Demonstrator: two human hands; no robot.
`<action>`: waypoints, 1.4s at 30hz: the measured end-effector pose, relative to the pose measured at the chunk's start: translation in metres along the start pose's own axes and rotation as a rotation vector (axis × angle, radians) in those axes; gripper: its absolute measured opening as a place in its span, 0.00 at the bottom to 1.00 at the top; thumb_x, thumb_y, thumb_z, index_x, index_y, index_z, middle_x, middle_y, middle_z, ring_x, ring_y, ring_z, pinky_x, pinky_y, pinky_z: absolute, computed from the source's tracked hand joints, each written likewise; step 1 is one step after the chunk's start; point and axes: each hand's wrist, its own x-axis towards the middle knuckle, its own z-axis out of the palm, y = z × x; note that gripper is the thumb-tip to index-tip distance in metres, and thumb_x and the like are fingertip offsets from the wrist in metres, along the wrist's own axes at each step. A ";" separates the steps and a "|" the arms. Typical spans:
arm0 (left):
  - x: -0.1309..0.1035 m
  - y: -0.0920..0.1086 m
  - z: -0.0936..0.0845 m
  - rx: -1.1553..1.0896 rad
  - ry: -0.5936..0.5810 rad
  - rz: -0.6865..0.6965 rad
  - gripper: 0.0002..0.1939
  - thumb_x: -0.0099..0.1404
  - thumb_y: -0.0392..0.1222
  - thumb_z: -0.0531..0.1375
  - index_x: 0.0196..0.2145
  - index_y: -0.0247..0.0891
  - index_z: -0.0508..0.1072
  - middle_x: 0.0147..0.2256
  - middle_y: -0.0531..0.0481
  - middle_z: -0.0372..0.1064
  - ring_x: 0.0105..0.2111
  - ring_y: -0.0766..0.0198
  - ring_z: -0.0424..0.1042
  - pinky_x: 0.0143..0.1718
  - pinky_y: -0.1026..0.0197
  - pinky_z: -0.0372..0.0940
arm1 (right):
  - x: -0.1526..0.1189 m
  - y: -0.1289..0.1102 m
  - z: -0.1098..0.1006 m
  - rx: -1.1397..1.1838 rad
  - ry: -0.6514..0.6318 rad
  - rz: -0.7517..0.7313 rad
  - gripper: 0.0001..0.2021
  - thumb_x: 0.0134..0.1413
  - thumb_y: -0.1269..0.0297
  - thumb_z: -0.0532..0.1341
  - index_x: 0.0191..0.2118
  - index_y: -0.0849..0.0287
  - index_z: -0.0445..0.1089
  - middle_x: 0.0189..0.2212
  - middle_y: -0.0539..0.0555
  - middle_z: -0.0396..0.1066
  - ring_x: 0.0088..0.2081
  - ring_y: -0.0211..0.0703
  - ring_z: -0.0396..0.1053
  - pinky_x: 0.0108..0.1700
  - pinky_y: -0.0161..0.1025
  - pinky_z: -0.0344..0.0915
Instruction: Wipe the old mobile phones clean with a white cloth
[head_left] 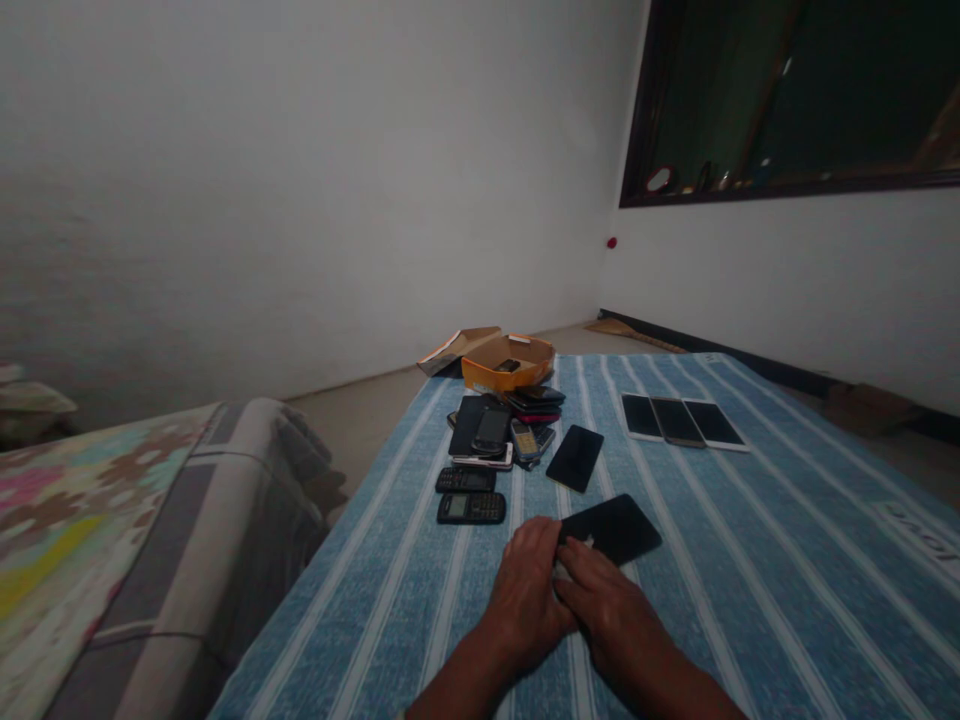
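A large black smartphone (pixel 621 528) lies at an angle in front of me, dark face up. My left hand (pixel 529 580) is closed at its left end, fingers bent over the edge. Close against it, my right hand (pixel 607 600) is closed on the phone's near side, with the fingertips pressed together. A small pale spot shows by the right fingers; I cannot make out what it is. Beyond lies another dark smartphone (pixel 575 458). To the left are two black keypad phones, one (pixel 471 508) nearer and one (pixel 466 480) just behind.
A pile of phones (pixel 491 428) stands before an orange open box (pixel 510 370) with a brown flap or lid. Three phones or tablets (pixel 679 421) overlap in a row at right. Blue striped cloth (pixel 375 600) covers the table. A cloth-draped surface (pixel 202 500) stands left.
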 end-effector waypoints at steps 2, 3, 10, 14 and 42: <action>-0.001 0.000 0.001 0.009 0.004 0.006 0.37 0.53 0.40 0.62 0.60 0.34 0.57 0.57 0.32 0.63 0.60 0.40 0.61 0.59 0.33 0.57 | -0.006 0.002 0.003 -0.009 0.000 -0.003 0.18 0.57 0.78 0.56 0.49 0.58 0.74 0.58 0.62 0.67 0.61 0.54 0.63 0.58 0.51 0.65; -0.001 -0.001 0.001 0.016 0.007 0.007 0.37 0.53 0.40 0.62 0.60 0.34 0.57 0.57 0.31 0.62 0.60 0.40 0.60 0.59 0.33 0.57 | -0.008 0.002 0.004 -0.010 0.000 0.002 0.18 0.56 0.79 0.56 0.48 0.58 0.74 0.58 0.62 0.67 0.60 0.54 0.63 0.58 0.51 0.65; -0.002 -0.004 0.007 0.027 0.035 0.020 0.40 0.49 0.40 0.64 0.59 0.33 0.58 0.57 0.31 0.63 0.59 0.39 0.62 0.58 0.33 0.59 | 0.005 0.001 -0.001 -0.031 -0.023 0.026 0.24 0.53 0.81 0.54 0.54 0.59 0.71 0.59 0.61 0.65 0.61 0.51 0.62 0.60 0.50 0.63; -0.005 -0.010 0.009 0.042 0.059 0.068 0.40 0.51 0.40 0.63 0.61 0.34 0.56 0.58 0.31 0.63 0.60 0.39 0.62 0.58 0.33 0.59 | -0.003 0.003 0.006 -0.051 0.033 -0.007 0.22 0.51 0.81 0.54 0.50 0.59 0.73 0.58 0.63 0.66 0.60 0.54 0.63 0.57 0.51 0.66; -0.007 -0.024 0.011 -0.005 -0.071 -0.036 0.54 0.42 0.41 0.74 0.64 0.38 0.56 0.63 0.30 0.56 0.63 0.33 0.55 0.60 0.31 0.55 | -0.040 0.066 0.010 -0.163 0.215 0.208 0.28 0.48 0.82 0.50 0.51 0.53 0.73 0.55 0.59 0.70 0.57 0.52 0.67 0.55 0.54 0.68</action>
